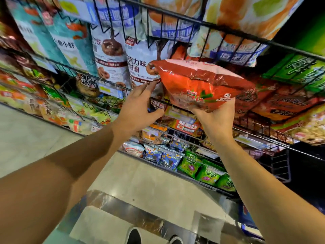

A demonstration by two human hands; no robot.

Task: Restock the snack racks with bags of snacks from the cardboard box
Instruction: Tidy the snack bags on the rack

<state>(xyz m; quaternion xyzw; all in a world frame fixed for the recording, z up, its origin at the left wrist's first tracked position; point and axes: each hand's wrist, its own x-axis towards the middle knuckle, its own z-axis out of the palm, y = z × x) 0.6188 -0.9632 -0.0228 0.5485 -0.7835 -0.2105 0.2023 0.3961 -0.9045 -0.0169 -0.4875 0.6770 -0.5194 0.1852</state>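
Head view: right hand (215, 118) grip clamps red "Oishi" bag (198, 85), left hand (139, 106) fingers apart

A shop aisle — tiers of black wire racks (191, 22) run across the view, packed with bright snack bags (110, 57) standing in rows. Price tags (109, 88) are clipped to the rack fronts, and more small packets (207, 175) fill the lowest tier above a pale tiled floor (26, 138).
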